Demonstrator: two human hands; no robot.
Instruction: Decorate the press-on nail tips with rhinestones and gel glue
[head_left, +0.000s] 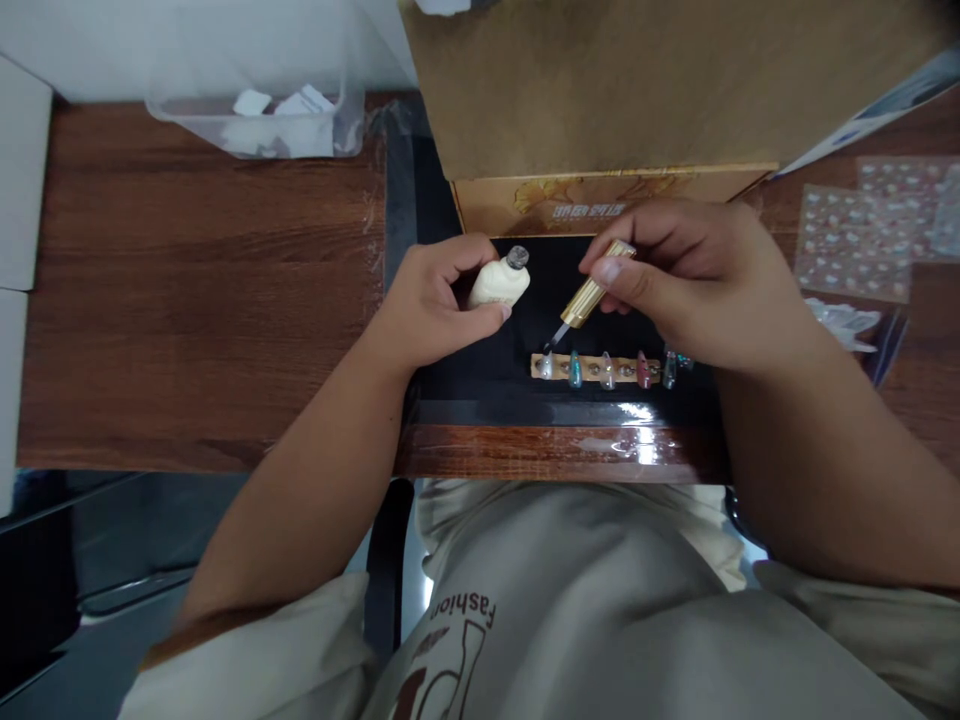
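My left hand is closed around a small cream nail polish bottle with its neck uncapped, tilted to the right over a black mat. My right hand pinches a gold brush cap; its brush tip points down-left at the left end of a wooden strip. Several coloured false nails stand in a row on that strip, which lies on the mat just below both hands.
An open gold-brown cardboard box stands right behind the mat. A clear plastic tub with white scraps sits at the back left. Sticker sheets lie to the right. The wooden table's front edge runs just above my lap.
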